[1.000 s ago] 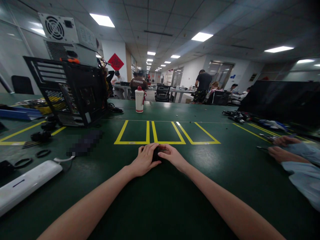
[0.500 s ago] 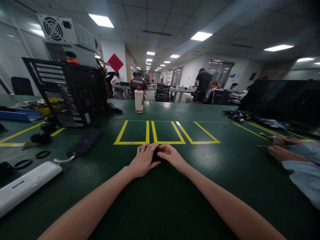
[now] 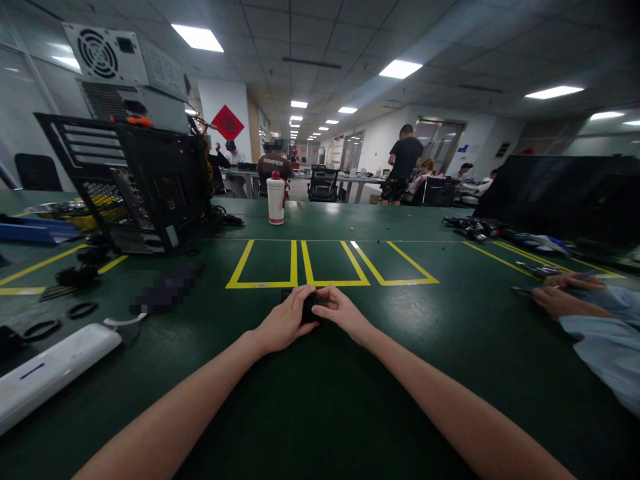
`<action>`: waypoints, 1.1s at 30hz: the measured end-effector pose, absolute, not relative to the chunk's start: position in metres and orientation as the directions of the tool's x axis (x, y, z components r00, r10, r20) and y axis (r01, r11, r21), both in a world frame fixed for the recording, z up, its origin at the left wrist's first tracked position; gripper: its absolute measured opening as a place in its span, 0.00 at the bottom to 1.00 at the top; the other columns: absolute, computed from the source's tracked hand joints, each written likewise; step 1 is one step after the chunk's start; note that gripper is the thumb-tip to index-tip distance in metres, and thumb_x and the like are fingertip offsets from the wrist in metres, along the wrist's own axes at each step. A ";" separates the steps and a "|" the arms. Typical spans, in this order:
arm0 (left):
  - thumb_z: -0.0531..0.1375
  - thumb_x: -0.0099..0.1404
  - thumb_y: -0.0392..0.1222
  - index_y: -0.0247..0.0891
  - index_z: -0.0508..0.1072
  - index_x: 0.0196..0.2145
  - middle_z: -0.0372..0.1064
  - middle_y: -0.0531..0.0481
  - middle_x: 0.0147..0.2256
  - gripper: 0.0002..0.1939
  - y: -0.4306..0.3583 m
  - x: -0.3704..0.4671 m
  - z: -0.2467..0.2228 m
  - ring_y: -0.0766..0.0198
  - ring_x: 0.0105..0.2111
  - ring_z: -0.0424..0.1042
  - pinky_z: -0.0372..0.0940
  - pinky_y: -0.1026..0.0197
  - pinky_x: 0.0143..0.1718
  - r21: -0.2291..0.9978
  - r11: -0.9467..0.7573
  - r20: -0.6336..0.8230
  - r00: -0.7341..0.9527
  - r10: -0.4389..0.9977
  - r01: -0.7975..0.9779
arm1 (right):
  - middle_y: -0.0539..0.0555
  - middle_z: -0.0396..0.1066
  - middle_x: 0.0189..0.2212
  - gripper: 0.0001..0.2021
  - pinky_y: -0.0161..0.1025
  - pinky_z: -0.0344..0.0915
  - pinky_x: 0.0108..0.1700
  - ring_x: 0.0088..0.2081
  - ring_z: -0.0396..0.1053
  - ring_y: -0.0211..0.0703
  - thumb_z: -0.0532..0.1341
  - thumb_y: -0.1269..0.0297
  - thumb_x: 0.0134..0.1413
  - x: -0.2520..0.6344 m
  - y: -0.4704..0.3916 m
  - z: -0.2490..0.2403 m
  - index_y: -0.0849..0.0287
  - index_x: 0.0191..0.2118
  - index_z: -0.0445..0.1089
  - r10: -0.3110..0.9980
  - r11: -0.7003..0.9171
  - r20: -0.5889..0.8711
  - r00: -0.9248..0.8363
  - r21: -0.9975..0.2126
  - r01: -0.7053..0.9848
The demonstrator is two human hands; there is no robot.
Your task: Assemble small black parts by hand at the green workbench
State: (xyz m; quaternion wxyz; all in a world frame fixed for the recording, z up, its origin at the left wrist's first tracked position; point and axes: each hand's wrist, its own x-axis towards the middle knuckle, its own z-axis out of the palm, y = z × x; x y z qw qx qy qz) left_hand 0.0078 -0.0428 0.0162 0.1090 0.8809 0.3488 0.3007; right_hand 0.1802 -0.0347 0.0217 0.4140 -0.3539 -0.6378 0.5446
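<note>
Just in front of the yellow tape frames, my left hand (image 3: 284, 321) is closed around a small black object (image 3: 309, 309), thumb on the near side and fingers over the far side. From the right, my right hand (image 3: 346, 315) grips the same object with thumb and fingertips. Most of the object is hidden by my fingers, so its kind cannot be made out. A dark bit of it, or of something beside it, shows beyond my left fingers. Both forearms reach in over the green table (image 3: 310, 413).
Yellow tape (image 3: 295, 263) marks rectangles ahead. At left stand a black computer case (image 3: 150, 193) with power supplies (image 3: 130, 60) on top and a white power strip (image 3: 55, 373). A white cup (image 3: 276, 200) stands farther back. Another person's hands (image 3: 565, 293) work at right.
My left fingers have shifted a little and drawn closer together, showing more of the black object and a dark bit behind them. My right hand stays nearly the same. The view has shifted slightly.
</note>
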 end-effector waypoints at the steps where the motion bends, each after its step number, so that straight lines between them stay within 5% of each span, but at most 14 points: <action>1: 0.55 0.56 0.43 0.43 0.40 0.53 0.46 0.43 0.52 0.32 -0.043 0.008 0.017 0.55 0.49 0.56 0.62 0.49 0.44 0.404 -0.733 0.450 0.579 0.680 0.547 | 0.51 0.64 0.38 0.14 0.43 0.60 0.46 0.41 0.64 0.40 0.60 0.63 0.41 0.179 -0.035 0.021 0.57 0.37 0.62 0.908 0.170 0.155 -0.388 -0.985 0.004; 33: 0.56 0.56 0.42 0.42 0.41 0.53 0.46 0.42 0.52 0.32 -0.044 0.009 0.017 0.55 0.50 0.55 0.61 0.49 0.45 0.412 -0.720 0.447 0.565 0.693 0.558 | 0.53 0.63 0.39 0.18 0.45 0.62 0.43 0.42 0.63 0.43 0.61 0.60 0.40 0.182 -0.039 0.027 0.56 0.40 0.61 0.917 0.120 0.065 -0.394 -0.986 0.116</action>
